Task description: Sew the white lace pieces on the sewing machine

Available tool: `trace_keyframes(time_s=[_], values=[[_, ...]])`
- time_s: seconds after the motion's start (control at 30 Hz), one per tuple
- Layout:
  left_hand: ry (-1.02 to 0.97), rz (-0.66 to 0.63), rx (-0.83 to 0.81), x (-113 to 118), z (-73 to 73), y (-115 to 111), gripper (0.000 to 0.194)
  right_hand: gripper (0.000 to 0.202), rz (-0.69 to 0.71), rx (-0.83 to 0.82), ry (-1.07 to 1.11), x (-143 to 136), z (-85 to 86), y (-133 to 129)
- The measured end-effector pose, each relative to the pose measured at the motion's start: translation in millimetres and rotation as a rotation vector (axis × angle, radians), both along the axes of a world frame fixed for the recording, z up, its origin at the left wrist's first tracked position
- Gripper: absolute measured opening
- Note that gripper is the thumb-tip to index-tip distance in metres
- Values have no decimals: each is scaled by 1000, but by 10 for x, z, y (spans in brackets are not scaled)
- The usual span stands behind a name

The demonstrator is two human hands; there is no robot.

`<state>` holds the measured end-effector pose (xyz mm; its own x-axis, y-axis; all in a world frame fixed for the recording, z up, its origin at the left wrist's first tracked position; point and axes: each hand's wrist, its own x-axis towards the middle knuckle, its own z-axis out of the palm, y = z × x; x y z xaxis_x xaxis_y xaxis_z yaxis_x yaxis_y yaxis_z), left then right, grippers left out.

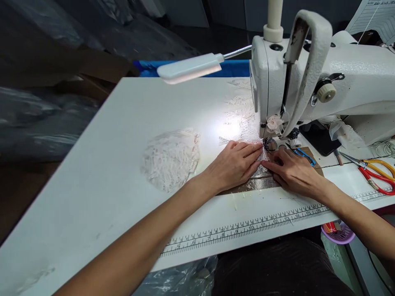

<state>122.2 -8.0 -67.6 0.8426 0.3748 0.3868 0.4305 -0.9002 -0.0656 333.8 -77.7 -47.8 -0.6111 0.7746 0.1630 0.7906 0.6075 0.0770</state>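
Observation:
Under the needle area of a white sewing machine point(265, 82), pale lace fabric point(243, 119) lies on the table and runs back beside the machine head. My left hand point(236, 164) rests flat on the lace, left of the needle, its fingers stretched toward the presser foot. To the right of the needle my right hand point(288, 168) has its fingers bent, with thumb and fingertips at the lace edge; what they pinch, if anything, is too small to make out. A gathered lace piece point(173, 158) lies separately on the left.
A lamp point(191, 68) reaches over the table point(101, 176). Right of the hands are blue snips point(304, 156), a black phone point(319, 137) and scissors with red and yellow handles point(375, 174). A ruler strip point(247, 230) follows the front edge. A purple basket point(339, 235) hangs below.

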Motion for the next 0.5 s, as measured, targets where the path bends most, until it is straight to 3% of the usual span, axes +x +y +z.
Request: trace_keyframes(time_s=[0.2, 0.5], values=[[-23, -5, 35, -15, -8, -19, 39, 30, -6, 7, 28, -4, -37, 9], [-67, -8, -142, -21, -57, 31, 38, 33, 2, -34, 151, 67, -92, 22]])
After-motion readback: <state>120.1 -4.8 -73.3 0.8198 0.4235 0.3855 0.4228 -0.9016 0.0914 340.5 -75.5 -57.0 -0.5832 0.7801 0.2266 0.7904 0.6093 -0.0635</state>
